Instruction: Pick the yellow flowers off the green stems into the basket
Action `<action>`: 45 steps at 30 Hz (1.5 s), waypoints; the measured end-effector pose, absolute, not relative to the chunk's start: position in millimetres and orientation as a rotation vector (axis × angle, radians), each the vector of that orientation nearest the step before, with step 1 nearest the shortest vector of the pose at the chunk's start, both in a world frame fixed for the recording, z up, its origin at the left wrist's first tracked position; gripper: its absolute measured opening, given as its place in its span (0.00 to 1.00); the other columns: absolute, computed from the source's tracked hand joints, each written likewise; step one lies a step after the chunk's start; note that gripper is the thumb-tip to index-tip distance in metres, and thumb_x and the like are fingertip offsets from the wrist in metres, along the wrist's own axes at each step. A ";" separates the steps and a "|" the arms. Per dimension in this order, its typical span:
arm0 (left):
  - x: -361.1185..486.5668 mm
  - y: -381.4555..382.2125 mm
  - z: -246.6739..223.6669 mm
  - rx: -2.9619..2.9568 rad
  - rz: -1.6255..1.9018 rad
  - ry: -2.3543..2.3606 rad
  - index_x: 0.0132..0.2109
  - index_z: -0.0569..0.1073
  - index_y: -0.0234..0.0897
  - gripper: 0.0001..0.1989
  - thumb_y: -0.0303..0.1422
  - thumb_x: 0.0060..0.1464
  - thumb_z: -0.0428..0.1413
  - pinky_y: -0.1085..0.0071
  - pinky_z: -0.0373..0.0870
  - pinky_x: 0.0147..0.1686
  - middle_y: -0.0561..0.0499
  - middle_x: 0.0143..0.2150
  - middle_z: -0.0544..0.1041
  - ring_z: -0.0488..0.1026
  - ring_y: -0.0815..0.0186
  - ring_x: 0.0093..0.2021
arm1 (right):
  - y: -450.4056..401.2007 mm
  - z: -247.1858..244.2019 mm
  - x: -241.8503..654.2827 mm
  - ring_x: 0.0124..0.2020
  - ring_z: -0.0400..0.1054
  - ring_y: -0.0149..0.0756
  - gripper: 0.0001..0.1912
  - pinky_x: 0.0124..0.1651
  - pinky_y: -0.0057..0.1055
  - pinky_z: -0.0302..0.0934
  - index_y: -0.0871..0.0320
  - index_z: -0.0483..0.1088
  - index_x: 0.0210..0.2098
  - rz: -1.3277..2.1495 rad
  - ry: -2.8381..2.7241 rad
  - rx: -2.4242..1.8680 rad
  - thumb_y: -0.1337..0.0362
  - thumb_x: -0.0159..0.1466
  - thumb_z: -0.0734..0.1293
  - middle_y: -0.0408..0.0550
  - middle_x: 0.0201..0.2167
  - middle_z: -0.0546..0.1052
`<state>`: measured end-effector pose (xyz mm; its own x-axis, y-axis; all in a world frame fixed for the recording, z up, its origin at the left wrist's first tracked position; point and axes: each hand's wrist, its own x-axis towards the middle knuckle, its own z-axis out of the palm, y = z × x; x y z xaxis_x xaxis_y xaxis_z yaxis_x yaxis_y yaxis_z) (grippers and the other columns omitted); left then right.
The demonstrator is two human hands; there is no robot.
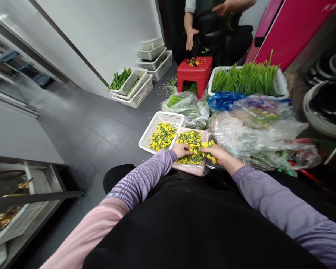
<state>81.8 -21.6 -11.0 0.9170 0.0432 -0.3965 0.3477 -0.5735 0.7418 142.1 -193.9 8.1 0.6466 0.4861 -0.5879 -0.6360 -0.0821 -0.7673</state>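
Observation:
Before me a pale pink, flat-topped support (194, 171) carries a layer of small yellow flowers (190, 138) with green stems. My left hand (182, 150) reaches in from the left edge, its fingers pinched together among the flowers; what they hold is too small to make out. A bunch of yellow flowers (209, 145) is gripped between the thumb and fingers of my right hand (218, 154), at the right edge of the support. Just to the left, a white perforated basket (148, 139) contains more loose yellow flowers and touches or nearly touches the support.
Clear plastic bags (235, 134) of greens crowd the right side. Beyond are a red stool (194, 74) with scissors on it and a white basket (281, 84) of long green stems. A co-worker's hand (190, 37) is behind the stool. White baskets (138, 95) stand left.

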 end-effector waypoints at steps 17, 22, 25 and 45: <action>60.7 -41.9 -8.5 2.331 -0.564 0.453 0.33 0.74 0.34 0.07 0.31 0.46 0.53 0.73 0.66 0.37 0.50 0.30 0.74 0.70 0.69 0.31 | -189.3 20.7 152.2 0.12 0.57 0.24 0.04 0.09 0.21 0.46 0.63 0.67 0.27 1.072 0.240 -1.100 0.73 0.49 0.65 0.46 0.19 0.73; 67.0 -66.5 -36.0 2.603 -0.715 0.341 0.36 0.75 0.35 0.12 0.34 0.48 0.49 0.66 0.65 0.39 0.43 0.35 0.75 0.71 0.59 0.38 | -195.1 26.0 151.1 0.13 0.57 0.24 0.05 0.10 0.20 0.45 0.63 0.68 0.28 1.069 0.233 -1.073 0.73 0.50 0.64 0.47 0.22 0.75; 75.3 -70.8 -41.6 2.576 -0.764 0.408 0.36 0.74 0.33 0.12 0.33 0.47 0.50 0.68 0.65 0.37 0.42 0.34 0.75 0.71 0.59 0.37 | -196.9 27.0 149.8 0.14 0.58 0.25 0.05 0.10 0.20 0.46 0.64 0.68 0.26 1.018 0.253 -1.136 0.74 0.48 0.64 0.46 0.19 0.73; 78.5 -61.8 64.4 2.484 -0.144 0.159 0.29 0.70 0.32 0.11 0.37 0.48 0.50 0.76 0.61 0.30 0.51 0.24 0.70 0.65 0.71 0.26 | -187.3 33.2 141.1 0.14 0.61 0.26 0.09 0.11 0.20 0.50 0.64 0.70 0.25 1.009 0.138 -1.175 0.72 0.43 0.71 0.44 0.17 0.73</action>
